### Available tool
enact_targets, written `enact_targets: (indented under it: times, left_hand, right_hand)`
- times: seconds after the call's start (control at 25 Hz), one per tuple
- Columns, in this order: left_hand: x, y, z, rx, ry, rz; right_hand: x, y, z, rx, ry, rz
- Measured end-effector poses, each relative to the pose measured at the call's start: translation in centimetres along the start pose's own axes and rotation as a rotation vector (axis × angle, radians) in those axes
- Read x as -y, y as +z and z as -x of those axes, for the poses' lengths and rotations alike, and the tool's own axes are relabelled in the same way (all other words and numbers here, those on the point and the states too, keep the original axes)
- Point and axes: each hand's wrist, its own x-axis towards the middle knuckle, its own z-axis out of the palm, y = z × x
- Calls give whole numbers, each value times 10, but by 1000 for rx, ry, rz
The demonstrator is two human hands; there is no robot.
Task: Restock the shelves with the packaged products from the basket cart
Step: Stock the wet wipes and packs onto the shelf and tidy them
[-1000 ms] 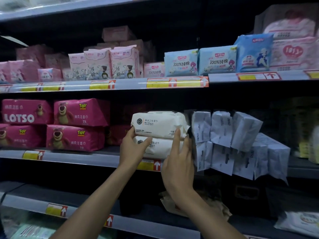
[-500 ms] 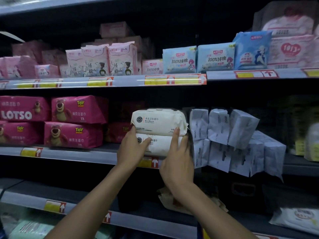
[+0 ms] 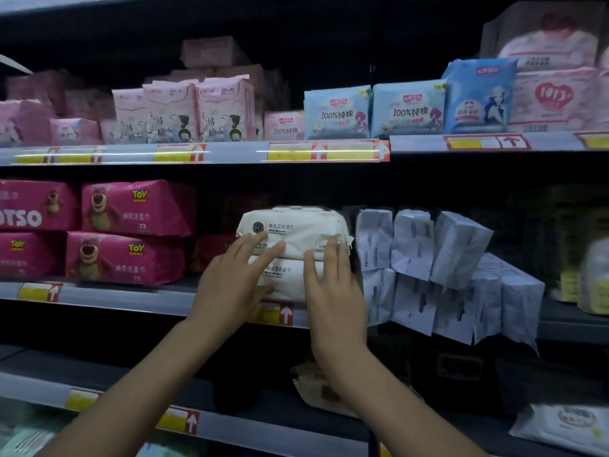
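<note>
1. Magenta tissue packs, bear print, stacked two high at the left of the middle shelf. They stand apart from the white stack, with a dark gap between.
2. Pale pink packs, upright in a row on the upper shelf, with more pink packs behind them.
3. Left hand: fingers straight and spread, curled round nothing. The fingertips lie across the seam where the two white packs meet. The hand is blurred, so whether it presses or only touches cannot be told.
4. Upper wet wipes pack, cream-white, lying flat on top of the lower wet wipes pack. Both sit at the front edge of the middle shelf, printed fronts facing out, above a yellow-and-red price tag.
5. Right hand: fingers straight and close together, pointing up. They are laid over the right end of the stack and grip nothing.
6. Light blue packs, upright on the upper shelf, above and to the right of the stack.
7. White paper-wrapped packs, two tiers just right of the stack. The rightmost ones are tilted.
</note>
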Motion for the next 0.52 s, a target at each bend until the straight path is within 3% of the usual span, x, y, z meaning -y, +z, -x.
enact_targets:
  times: [0.24,0.52]
  left_hand:
    - [-6,1,-7,-25,-85,21]
    - [-19,-21,-13,115,-68,-124]
  right_hand:
    - [8,-2,-9,0,59,91]
    - [5,-34,-5,189,-7,40]
